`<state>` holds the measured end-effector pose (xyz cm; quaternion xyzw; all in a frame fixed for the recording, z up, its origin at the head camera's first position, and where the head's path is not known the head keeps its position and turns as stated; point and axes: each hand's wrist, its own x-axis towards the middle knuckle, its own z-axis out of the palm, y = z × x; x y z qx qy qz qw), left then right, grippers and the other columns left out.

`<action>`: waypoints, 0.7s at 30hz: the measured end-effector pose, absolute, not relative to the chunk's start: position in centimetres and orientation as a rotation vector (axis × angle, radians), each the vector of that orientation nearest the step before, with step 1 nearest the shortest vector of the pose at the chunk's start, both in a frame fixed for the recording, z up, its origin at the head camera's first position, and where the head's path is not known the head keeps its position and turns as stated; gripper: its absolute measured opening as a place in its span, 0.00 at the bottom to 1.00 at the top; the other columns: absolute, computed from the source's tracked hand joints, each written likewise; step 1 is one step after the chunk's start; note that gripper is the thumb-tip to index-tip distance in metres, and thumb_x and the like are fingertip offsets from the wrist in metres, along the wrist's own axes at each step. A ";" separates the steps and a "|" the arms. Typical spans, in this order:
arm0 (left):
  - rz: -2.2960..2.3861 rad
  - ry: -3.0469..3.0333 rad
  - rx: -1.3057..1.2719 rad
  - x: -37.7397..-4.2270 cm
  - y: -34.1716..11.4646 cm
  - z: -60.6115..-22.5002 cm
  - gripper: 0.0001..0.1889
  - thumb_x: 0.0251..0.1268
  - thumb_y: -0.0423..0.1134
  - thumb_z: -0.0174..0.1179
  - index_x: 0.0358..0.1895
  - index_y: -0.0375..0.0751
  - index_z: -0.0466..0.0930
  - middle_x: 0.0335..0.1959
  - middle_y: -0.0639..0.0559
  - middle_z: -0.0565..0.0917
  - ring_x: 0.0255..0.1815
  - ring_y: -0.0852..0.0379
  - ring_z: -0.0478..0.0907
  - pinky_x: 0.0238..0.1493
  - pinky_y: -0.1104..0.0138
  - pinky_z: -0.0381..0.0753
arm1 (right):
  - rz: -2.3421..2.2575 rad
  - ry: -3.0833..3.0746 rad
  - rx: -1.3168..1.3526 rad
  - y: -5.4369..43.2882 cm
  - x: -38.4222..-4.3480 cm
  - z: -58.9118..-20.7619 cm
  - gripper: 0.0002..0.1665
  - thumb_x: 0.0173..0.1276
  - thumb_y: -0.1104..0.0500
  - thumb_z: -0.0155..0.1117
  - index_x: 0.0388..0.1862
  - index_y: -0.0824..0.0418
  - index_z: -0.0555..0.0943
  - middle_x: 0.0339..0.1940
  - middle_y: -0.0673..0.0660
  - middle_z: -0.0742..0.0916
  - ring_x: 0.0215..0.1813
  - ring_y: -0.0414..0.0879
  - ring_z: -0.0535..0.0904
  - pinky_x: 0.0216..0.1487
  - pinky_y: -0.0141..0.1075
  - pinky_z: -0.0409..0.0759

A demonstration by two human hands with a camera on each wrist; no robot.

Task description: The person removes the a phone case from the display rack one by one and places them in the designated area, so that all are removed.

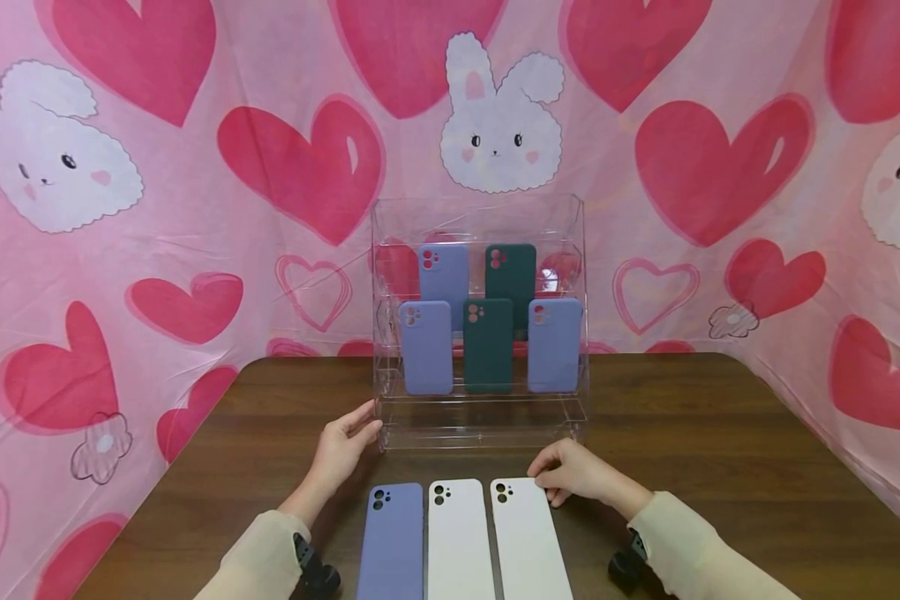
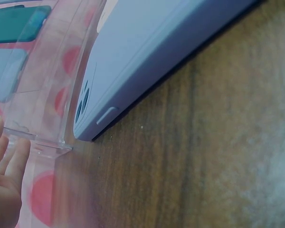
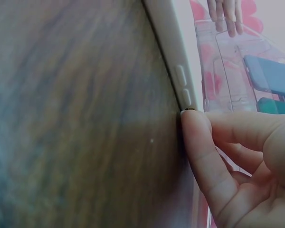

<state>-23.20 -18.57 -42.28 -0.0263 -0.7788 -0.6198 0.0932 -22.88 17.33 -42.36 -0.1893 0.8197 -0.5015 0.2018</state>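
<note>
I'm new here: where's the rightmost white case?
In the head view, the white case lies bottom centre, right of another white case, the right hand pinching its corner.

Pink cloth (image 1: 411,171) with hearts (image 1: 311,171) and white rabbits (image 1: 501,167) hangs behind the wooden table (image 1: 690,425).

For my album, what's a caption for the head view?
Right grip pinches a white phone case while five purple and green cases stand in a clear rack.
</note>
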 end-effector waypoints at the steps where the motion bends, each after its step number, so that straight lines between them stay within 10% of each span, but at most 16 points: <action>1: -1.841 -2.309 -0.079 -23.2 -18.6 -42.3 0.23 0.60 0.29 0.59 0.60 0.32 0.71 0.57 0.39 0.74 0.54 0.45 0.74 0.47 0.64 0.78 | -1.402 2.287 -0.528 17.3 -22.9 -42.3 0.06 0.60 0.70 0.60 0.36 0.72 0.80 0.18 0.56 0.78 0.19 0.42 0.75 0.21 0.36 0.82; 21: -1.844 -2.302 -0.063 -23.2 -18.4 -42.3 0.23 0.61 0.27 0.57 0.60 0.30 0.69 0.58 0.37 0.73 0.53 0.44 0.74 0.45 0.65 0.79 | -1.441 2.317 -0.605 18.1 -23.2 -40.2 0.13 0.59 0.66 0.64 0.41 0.74 0.79 0.25 0.57 0.80 0.23 0.46 0.77 0.25 0.42 0.83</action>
